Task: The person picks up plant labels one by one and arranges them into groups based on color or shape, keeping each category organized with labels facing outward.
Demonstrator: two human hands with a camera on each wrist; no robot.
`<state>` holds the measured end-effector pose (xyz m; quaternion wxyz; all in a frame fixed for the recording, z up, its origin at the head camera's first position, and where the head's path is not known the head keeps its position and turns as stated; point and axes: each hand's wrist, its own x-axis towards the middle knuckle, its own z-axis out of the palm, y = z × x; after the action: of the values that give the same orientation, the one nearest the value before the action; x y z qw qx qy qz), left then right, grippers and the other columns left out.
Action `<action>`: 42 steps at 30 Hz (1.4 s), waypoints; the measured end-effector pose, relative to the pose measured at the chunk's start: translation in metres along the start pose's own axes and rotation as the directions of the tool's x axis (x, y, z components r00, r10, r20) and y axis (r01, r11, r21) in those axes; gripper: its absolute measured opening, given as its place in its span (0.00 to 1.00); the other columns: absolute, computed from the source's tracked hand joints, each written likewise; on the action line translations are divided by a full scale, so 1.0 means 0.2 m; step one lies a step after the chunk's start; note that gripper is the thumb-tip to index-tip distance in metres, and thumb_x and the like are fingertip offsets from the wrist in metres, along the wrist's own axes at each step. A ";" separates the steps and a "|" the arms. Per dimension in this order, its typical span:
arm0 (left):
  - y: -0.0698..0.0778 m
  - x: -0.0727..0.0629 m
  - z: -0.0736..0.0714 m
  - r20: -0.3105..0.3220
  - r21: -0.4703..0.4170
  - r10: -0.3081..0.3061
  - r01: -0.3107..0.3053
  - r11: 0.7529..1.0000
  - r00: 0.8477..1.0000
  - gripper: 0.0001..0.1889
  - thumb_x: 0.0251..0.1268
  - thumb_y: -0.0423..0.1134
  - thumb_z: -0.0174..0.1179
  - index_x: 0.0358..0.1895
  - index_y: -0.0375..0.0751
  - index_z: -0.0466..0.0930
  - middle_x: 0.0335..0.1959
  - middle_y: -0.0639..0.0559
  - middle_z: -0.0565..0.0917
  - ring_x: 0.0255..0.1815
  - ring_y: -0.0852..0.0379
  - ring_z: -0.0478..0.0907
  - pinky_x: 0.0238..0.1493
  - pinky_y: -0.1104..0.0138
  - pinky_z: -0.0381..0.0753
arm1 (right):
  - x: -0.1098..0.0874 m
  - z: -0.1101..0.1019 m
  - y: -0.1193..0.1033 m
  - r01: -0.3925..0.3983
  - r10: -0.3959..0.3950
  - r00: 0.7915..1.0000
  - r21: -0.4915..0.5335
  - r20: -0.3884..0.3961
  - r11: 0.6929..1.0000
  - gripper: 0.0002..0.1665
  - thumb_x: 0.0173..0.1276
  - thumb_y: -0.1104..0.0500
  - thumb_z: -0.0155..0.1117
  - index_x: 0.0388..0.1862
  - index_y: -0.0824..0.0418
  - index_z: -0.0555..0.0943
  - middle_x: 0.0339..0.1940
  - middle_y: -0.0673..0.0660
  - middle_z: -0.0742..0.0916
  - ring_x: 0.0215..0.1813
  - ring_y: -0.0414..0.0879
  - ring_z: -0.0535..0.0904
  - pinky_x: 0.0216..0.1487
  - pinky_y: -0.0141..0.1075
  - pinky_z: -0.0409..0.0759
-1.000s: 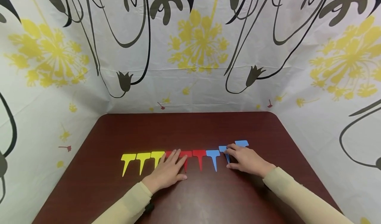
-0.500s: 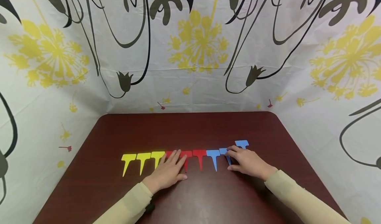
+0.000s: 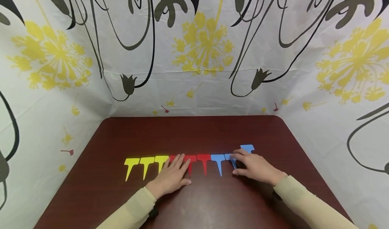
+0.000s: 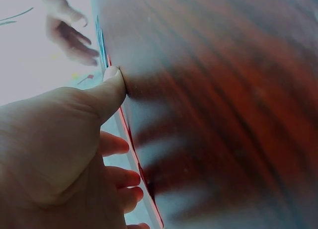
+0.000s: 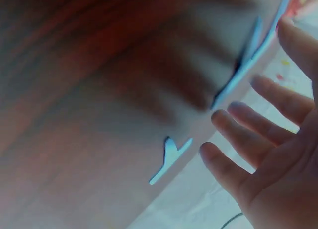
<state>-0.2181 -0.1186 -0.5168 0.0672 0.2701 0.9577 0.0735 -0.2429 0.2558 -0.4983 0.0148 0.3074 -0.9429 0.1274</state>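
T-shaped plastic plant labels lie in a row across the table in the head view: yellow labels (image 3: 147, 160) at left, red labels (image 3: 204, 157) in the middle, blue labels (image 3: 217, 158) at right. My left hand (image 3: 168, 177) rests spread over the red ones and partly hides them. With its fingers, my right hand (image 3: 256, 165) touches the second blue label (image 3: 229, 157), whose right part is hidden. Farther back, the last blue label (image 3: 247, 147) stands apart from the row, its stem behind the hand. The right wrist view shows this lone label (image 5: 170, 158) beyond the fingertips.
Dark reddish-brown wood makes up the tabletop (image 3: 188, 131). A white cloth (image 3: 200, 97) with yellow and dark flower prints hangs behind the table and at both sides. Dark bands show under both wrists.
My right hand has drawn the second blue label slightly toward me, so its top edge now lines up with the row. The left hand has stayed in place.
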 end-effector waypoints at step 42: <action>-0.02 -0.01 0.00 -0.032 0.037 -0.020 0.021 0.999 0.999 0.45 0.66 0.71 0.54 0.80 0.52 0.58 0.81 0.39 0.53 0.80 0.35 0.46 0.73 0.35 0.47 | -0.20 0.00 0.28 -0.033 0.036 0.999 -0.101 0.024 0.994 0.34 0.72 0.46 0.66 0.74 0.52 0.73 0.73 0.61 0.72 0.66 0.55 0.76 0.58 0.54 0.79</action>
<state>-0.2193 -0.1231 -0.5184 0.0476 0.2602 0.9626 0.0590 -0.2436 0.3225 -0.5160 0.0160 0.2914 -0.9534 0.0759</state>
